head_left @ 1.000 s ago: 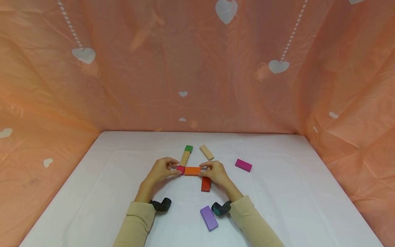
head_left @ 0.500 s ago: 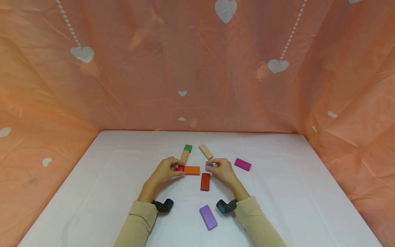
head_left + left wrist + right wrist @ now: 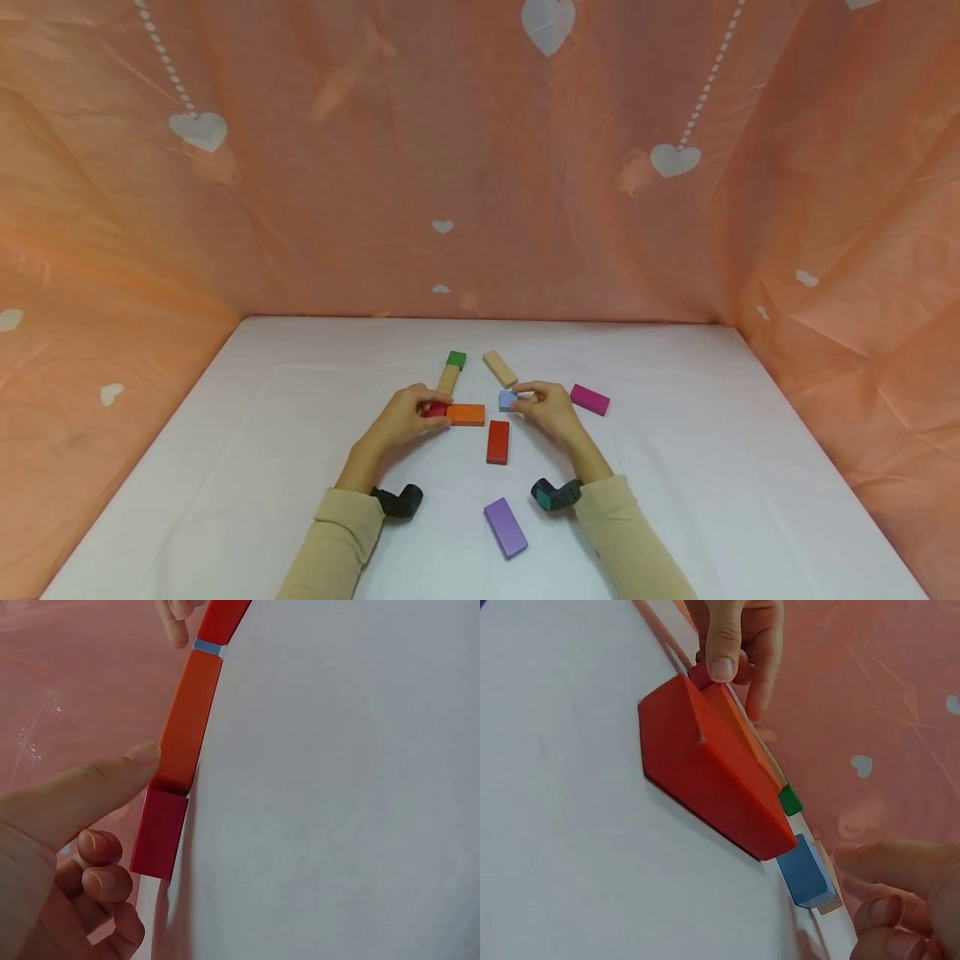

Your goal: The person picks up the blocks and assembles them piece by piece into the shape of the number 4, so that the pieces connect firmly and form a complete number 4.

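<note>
In the head view my left hand (image 3: 402, 418) has thumb and index finger on either side of a small crimson block (image 3: 159, 834), pinching it near its join with an orange block (image 3: 467, 414). The crimson block is partly hidden by these fingers. My right hand (image 3: 551, 412) is just right of a small blue block (image 3: 507, 401), thumb and index finger apart. In the right wrist view its fingers lie beside the blue block without curling round it. A red block (image 3: 498, 442) lies nearer me, apart from the orange and blue ones.
Beyond the left hand a natural wood block (image 3: 449, 379) meets a small green block (image 3: 456, 359). Another wood block (image 3: 500, 368) lies behind the blue one. A magenta block (image 3: 590, 399) is to the right, a purple block (image 3: 506, 528) in front. Orange cloth (image 3: 480, 167) surrounds the table (image 3: 712, 467).
My right hand has moved right from the orange block's end and let go of the blue block, which now shows more fully. My left hand has slid slightly right over the crimson block.
</note>
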A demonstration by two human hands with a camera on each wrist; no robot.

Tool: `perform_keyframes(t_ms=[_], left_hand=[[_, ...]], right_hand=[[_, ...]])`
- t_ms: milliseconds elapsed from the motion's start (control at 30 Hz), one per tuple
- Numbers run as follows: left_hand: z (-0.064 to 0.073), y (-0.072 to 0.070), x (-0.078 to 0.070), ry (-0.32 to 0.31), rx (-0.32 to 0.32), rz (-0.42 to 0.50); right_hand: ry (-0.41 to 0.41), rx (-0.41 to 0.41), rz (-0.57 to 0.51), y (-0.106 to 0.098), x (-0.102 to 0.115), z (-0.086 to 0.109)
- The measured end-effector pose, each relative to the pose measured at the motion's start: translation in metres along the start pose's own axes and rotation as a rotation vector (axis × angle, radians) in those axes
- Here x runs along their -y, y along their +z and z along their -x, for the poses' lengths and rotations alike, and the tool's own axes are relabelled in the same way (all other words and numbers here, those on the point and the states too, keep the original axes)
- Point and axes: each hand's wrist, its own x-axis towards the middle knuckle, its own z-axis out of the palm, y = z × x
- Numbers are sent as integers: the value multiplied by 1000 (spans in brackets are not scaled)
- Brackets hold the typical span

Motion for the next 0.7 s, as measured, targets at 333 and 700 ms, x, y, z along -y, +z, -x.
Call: perform_keyframes(t_ms=[333,700], left_hand=[[1,0,-2,45,-17,-30],[1,0,-1,71,-10,-28]], right_hand=[[-2,-7,9,0,-1,1],[11,-15,39,2,-2,1]])
